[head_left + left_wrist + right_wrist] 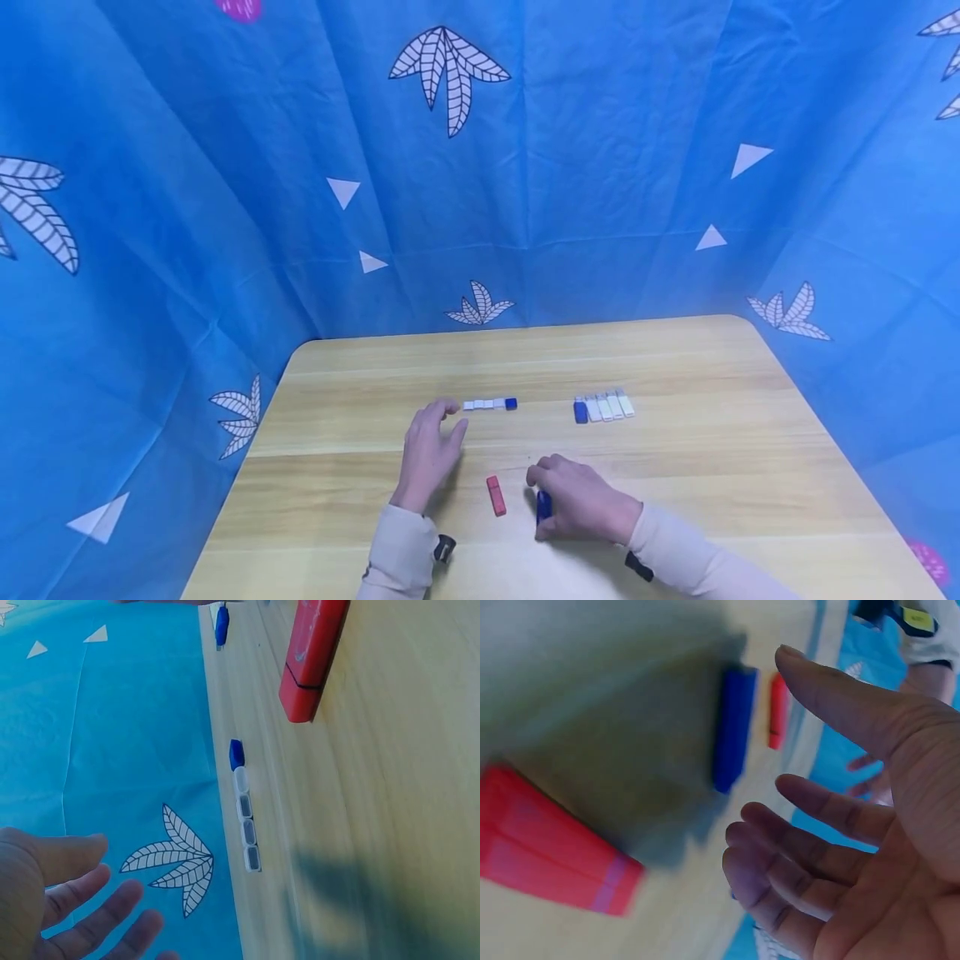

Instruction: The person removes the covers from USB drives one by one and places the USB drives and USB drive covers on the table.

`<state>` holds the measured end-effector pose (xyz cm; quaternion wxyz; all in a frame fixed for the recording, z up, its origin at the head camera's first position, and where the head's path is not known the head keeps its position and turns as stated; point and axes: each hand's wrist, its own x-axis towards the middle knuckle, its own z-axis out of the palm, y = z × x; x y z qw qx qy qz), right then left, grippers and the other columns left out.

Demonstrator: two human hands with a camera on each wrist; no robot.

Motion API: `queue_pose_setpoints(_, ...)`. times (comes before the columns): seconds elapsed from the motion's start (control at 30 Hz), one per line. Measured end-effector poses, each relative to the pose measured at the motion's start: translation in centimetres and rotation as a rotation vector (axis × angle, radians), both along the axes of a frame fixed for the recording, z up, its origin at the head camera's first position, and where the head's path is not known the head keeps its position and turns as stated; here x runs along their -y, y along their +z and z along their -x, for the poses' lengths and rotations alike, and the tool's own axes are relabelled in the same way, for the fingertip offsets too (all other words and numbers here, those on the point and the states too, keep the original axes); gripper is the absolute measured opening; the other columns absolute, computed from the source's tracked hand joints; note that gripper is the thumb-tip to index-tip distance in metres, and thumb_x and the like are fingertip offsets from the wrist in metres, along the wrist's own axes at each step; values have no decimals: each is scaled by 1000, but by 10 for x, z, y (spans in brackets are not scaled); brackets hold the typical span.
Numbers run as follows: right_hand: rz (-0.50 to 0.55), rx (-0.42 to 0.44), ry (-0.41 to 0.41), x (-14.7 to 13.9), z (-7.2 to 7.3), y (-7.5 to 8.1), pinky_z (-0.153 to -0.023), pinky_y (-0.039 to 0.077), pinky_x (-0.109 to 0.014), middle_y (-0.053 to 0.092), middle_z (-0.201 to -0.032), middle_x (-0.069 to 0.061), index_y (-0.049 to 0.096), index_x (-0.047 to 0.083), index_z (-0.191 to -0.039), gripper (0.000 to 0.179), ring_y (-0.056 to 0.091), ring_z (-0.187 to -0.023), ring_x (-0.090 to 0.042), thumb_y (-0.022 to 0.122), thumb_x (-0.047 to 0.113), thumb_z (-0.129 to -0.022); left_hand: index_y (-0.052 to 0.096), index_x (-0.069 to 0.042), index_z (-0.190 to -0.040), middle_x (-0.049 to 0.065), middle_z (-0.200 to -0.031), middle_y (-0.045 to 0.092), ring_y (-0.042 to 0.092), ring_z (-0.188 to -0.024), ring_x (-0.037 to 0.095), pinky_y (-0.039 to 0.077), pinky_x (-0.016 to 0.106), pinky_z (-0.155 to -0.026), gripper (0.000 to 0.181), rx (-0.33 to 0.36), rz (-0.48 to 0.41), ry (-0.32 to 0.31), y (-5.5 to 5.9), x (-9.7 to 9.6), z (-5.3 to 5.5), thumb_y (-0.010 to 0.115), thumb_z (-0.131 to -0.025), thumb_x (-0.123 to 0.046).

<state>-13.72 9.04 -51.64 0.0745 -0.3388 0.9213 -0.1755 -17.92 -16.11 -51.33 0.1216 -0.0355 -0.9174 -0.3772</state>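
Right hand (577, 500) released, thumb and fingers spread about glossy dark-blue oblong stick (543, 506) on pale wood-grain worktop (750, 517); gap shows in right wrist view. Red oblong stick with cross seam (496, 497) at blue stick's 9 o'clock; second red oblong block (555, 847) at its 8 o'clock in that wrist view. Left hand (427, 454) loose; row of small white pieces, blue end piece (512, 403), at its 2 o'clock.

The wood-grained bench (337, 483) carries a red block (496, 496); a dark blue block (543, 505) near it; farther back, a white row (483, 405) with a blue end piece (512, 403); rightward, white sticks (605, 407) beside a blue stick (581, 412).
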Motion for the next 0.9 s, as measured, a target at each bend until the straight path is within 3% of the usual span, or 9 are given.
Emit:
queue_pose_setpoints(0.2, 18, -21, 31, 1, -1, -12, -74, 55, -23, 66, -98, 2, 67, 13, -105, 49, 59, -86, -9, 92, 29, -66, 68, -9, -118, 8, -118, 73, 66, -111, 29, 56, 47, -95, 28, -14, 12, 16, 2, -1, -3, 73, -93, -18)
queue_pose_setpoints(0.33, 83, 0, 24, -1, 2, -11, -75, 55, -22, 68, -96, -1, 68, 9, -106, 44, 60, -84, -9, 89, 23, -69, 68, -9, -119, 8, -120, 72, 65, -112, 28, 55, 46, -97, 29, 11, 6, 8, 4, -2, -3, 73, -93, -20)
queue_pose_setpoints(0.47, 172, -1, -35, -3, 10, 0, -83, 60, -29, 71, -104, -7, 68, 4, -113, 48, 66, -93, -17, 88, 20, -72, 69, -10, -114, 8, -118, 73, 65, -111, 27, 55, 46, -96, 24, 17, 3, -16, 7, -5, -4, 73, -93, -21)
queue_pose_setpoints(0.67, 263, -120, -167, -10, 30, 24, -94, 59, -44, 72, -117, -11, 66, 4, -120, 57, 68, -108, -28, 91, 16, -71, 70, -10, -108, 7, -113, 74, 66, -109, 27, 56, 47, -95, 18, -17, -1, -89, 17, -17, 0, 71, -95, -22)
queue_pose_setpoints(0.8, 294, -197, -206, -14, 39, 36, -95, 59, -45, 73, -118, -11, 67, 5, -119, 57, 69, -109, -29, 93, 18, -70, 71, -11, -107, 6, -108, 75, 67, -105, 24, 55, 46, -94, 17, -25, -14, -149, 24, -27, 3, 70, -96, -23)
queue_pose_setpoints(0.9, 324, -231, -212, -15, 44, 43, -87, 61, -40, 74, -118, -12, 68, 4, -118, 56, 70, -105, -28, 93, 17, -70, 71, -12, -106, 4, -104, 76, 68, -101, 21, 55, 44, -93, 15, -34, -17, -204, 29, -36, 5, 69, -97, -24)
